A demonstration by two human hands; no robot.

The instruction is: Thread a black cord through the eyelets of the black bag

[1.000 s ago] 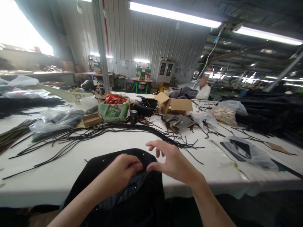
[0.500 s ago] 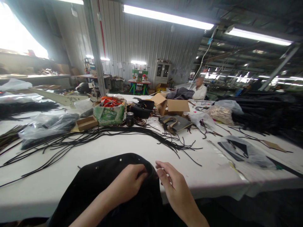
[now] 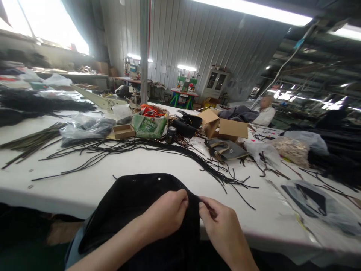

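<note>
A black bag (image 3: pixel 146 188) with small round eyelets along its rim lies at the table's near edge, its mouth towards me. My left hand (image 3: pixel 172 210) is closed at the inner side of the rim, with fingertips curled under and partly hidden. On the outer right side, my right hand (image 3: pixel 218 218) pinches the bag's edge between thumb and fingers. Whether a cord end is also between the fingers, I cannot tell. Beyond the bag, a bundle of black cords (image 3: pixel 158 146) stretches across the white table (image 3: pixel 93 192).
Behind the cords stand a green sack (image 3: pixel 149 126) of orange material, a dark jar (image 3: pixel 170 134) and an open cardboard box (image 3: pixel 232 128). A grey bag (image 3: pixel 232 151) lies nearby. Plastic-wrapped pieces (image 3: pixel 313 203) are at right. A person (image 3: pixel 266 113) sits across the table.
My right hand has come in to the bag's edge and its fingers have closed on it. My left hand has curled tighter at the rim. The view has swung left.
</note>
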